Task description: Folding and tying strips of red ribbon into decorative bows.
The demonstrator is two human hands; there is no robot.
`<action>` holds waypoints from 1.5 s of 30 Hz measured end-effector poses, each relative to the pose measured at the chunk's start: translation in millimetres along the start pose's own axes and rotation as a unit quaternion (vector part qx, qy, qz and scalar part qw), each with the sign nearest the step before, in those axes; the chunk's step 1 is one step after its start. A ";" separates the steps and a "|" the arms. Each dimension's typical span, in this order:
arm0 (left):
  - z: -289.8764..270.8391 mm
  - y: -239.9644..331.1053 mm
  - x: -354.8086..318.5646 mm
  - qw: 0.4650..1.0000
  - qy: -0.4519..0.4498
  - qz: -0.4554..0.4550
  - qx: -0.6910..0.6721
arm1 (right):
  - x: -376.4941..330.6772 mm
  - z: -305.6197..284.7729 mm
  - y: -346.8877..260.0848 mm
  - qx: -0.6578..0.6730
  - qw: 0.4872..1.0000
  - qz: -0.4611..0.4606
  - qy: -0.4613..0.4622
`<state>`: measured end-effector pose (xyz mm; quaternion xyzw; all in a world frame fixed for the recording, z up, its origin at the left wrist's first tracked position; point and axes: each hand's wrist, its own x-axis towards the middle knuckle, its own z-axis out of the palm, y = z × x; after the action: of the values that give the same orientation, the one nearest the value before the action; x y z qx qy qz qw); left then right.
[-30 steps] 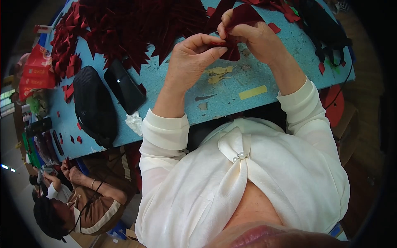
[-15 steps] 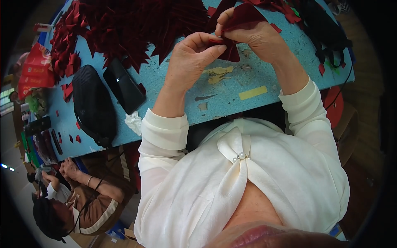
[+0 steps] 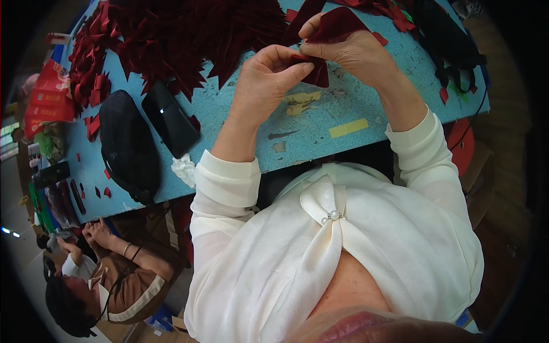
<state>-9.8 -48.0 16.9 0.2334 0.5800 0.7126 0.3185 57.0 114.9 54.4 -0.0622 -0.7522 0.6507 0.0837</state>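
Dark red velvet ribbon (image 3: 337, 24) is held up between my two hands, above the far part of the blue table (image 3: 229, 143). My left hand (image 3: 266, 80) pinches a folded end of it between thumb and forefinger. With thumb and fingers closed, my right hand (image 3: 357, 54) grips the ribbon just to the right, its wide part standing over the knuckles and a tail hanging below. The fingertips of both hands nearly meet at the fold. Beyond my left hand lies a big heap of dark red ribbon pieces with pointed ends (image 3: 171, 40).
Small red bows (image 3: 91, 51) are piled at the far left. Nearer lie a black pouch (image 3: 130, 148), a phone (image 3: 168, 117) and crumpled white tissue (image 3: 184, 170). A black bag (image 3: 446, 40) with straps is at the far right. Another person (image 3: 128, 274) works at the left.
Both hands stay in nearly the same place. The ribbon's hanging tail has turned slightly and shows more of its width. The other person's head has dipped a little.
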 end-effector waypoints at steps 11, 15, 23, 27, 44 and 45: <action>-0.6 -0.3 -1.2 0.999 0.032 -0.036 -0.009 | 0.5 9.8 13.2 -0.003 0.998 0.029 0.063; 0.2 1.4 -1.8 0.998 0.039 -0.049 0.009 | 0.5 10.1 16.1 -0.008 0.999 0.021 0.047; -2.4 -2.7 0.6 0.998 0.028 -0.062 0.006 | -0.1 7.4 10.5 -0.040 0.996 0.061 0.051; -1.1 -1.2 -0.3 0.997 0.037 -0.062 0.004 | 1.3 0.1 5.5 -0.093 0.992 0.070 0.053; -13.8 -6.8 2.8 0.996 0.084 0.005 -0.035 | -18.5 4.4 -30.4 -0.340 0.837 -0.423 0.064; -15.4 -7.2 3.8 0.996 0.086 0.006 -0.035 | -23.9 7.8 -28.5 -0.303 0.841 -0.449 0.021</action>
<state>-21.9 -54.9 6.4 0.1637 0.5785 0.7517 0.2710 79.2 98.4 80.4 0.2464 -0.8554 0.2804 0.3591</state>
